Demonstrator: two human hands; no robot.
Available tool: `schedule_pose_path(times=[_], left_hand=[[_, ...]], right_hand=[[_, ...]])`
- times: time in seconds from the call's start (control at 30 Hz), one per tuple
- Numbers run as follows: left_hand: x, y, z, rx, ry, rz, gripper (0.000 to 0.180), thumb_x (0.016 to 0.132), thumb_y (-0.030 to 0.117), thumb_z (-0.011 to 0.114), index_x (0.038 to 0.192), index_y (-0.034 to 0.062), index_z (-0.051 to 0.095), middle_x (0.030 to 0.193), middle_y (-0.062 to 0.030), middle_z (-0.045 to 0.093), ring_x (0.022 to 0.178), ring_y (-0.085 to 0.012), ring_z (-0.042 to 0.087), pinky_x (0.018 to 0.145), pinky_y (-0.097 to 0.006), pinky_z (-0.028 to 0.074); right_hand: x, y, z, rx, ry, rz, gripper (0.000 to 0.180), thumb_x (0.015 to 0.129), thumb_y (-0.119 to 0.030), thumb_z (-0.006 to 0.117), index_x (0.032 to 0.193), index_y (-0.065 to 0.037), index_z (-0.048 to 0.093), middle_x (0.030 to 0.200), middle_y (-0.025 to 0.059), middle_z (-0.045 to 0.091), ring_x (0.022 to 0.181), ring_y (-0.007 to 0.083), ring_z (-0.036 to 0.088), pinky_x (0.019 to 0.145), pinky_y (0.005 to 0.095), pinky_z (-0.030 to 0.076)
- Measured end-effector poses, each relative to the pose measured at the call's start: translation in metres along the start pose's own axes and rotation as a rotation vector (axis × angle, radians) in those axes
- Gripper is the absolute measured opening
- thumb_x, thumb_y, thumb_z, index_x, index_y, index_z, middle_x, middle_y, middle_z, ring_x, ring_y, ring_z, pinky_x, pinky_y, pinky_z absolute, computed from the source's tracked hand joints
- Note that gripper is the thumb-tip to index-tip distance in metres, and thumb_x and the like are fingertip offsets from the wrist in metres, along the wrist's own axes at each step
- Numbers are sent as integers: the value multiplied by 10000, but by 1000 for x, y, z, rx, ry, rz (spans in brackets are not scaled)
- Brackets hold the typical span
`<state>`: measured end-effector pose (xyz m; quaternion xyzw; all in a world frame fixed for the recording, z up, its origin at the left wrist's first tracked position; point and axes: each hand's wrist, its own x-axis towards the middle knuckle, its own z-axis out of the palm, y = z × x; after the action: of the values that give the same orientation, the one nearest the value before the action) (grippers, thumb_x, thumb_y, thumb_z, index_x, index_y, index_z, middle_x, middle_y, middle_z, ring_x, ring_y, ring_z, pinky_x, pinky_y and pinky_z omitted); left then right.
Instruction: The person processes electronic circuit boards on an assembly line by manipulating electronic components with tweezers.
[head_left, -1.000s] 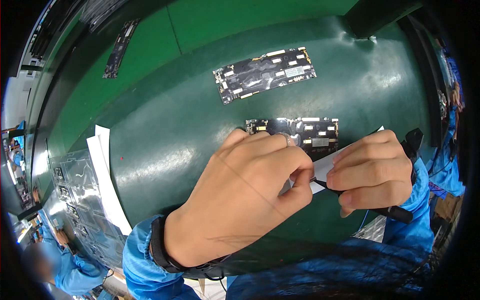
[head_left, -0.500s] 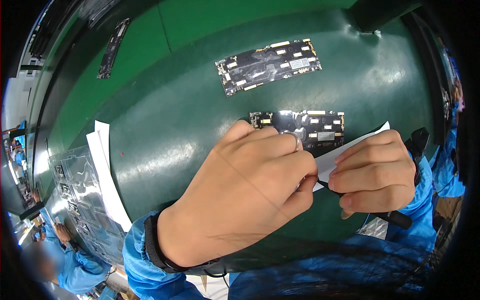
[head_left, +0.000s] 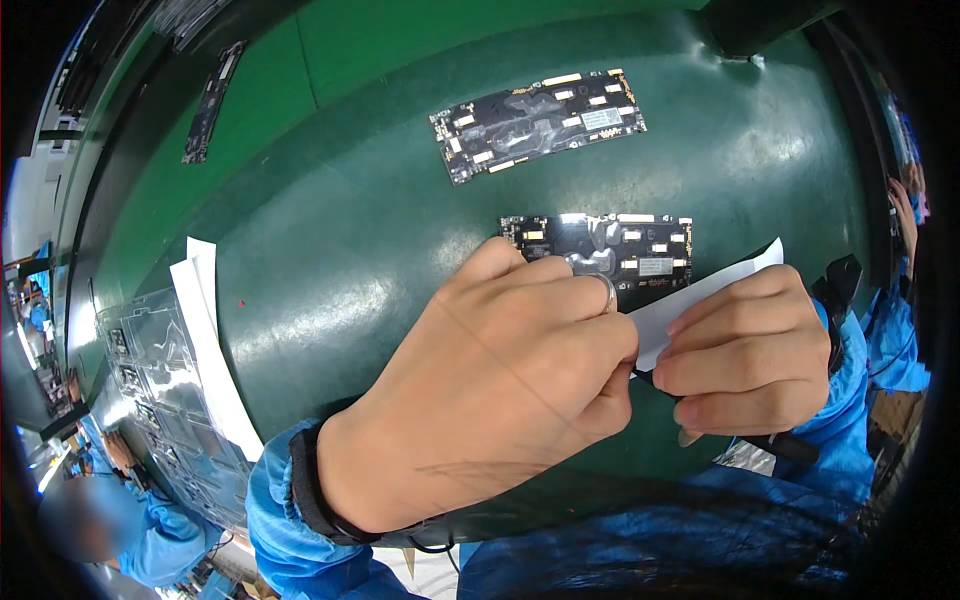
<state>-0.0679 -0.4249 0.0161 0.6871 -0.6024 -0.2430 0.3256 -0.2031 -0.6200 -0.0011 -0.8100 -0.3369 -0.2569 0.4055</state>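
Observation:
My left hand [head_left: 490,385] is closed, its thumb and forefinger pinched at the left end of a white paper strip [head_left: 654,318]. Whatever lies between those fingertips is hidden. Beside it, my right hand [head_left: 745,350] curls closed around a slim black tool [head_left: 793,447], its kind unclear; the white strip runs under the same fingers. A black circuit board [head_left: 655,250] with clear film lies just beyond both hands, its lower left part covered by the left hand. Farther off rests a second, similar board [head_left: 540,122], slightly slanted.
Long white paper strips [head_left: 215,345] lie at the left, beside clear plastic trays [head_left: 185,375] holding small parts. A narrow board [head_left: 213,105] sits at the far left on the green mat [head_left: 330,250]. A dark post [head_left: 750,25] stands at the far right. Co-workers in blue [head_left: 165,545] sit at the left.
My left fingers have shifted slightly right and curl tighter at the strip. Less of the black tool shows between the hands. The boards sit marginally differently in view.

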Motion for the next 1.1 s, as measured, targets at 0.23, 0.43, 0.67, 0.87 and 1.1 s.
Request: schedule_pose_path(times=[0.23,0.43,0.67,0.87,1.1], left_hand=[[-1,-4,1,-63,-39,22,157,677,93,772,766,144,652,731,54,586,728,-156,571,690,-304,382],[0,-12,-1,-247,-73,-10,142,699,56,746,804,125,681,751,26,627,717,-188,593,690,-309,404],[6,-5,5,-211,229,-89,168,688,19,763,833,85,709,762,-30,681,642,-200,576,650,-313,443],[7,16,11,136,563,-14,246,634,45,798,849,143,727,809,2,686,696,-201,595,655,-308,424],[5,29,23,375,594,57,253,625,118,796,852,178,702,791,50,658,645,-160,545,628,-306,357]], right_hand=[[0,-3,3,20,12,4,116,763,-102,732,853,-39,695,864,133,718,666,215,682,591,274,573],[4,-1,-1,67,30,30,123,790,-115,775,843,-34,699,852,130,721,674,214,688,583,280,576],[-3,-10,-18,151,198,378,231,991,-312,591,949,-116,478,905,132,616,781,238,610,730,371,530],[2,-29,-7,130,105,744,192,917,-103,519,993,52,602,827,147,628,675,212,595,632,317,477],[2,-40,1,122,157,861,200,807,-23,624,997,39,617,820,110,648,630,188,623,569,285,464]])
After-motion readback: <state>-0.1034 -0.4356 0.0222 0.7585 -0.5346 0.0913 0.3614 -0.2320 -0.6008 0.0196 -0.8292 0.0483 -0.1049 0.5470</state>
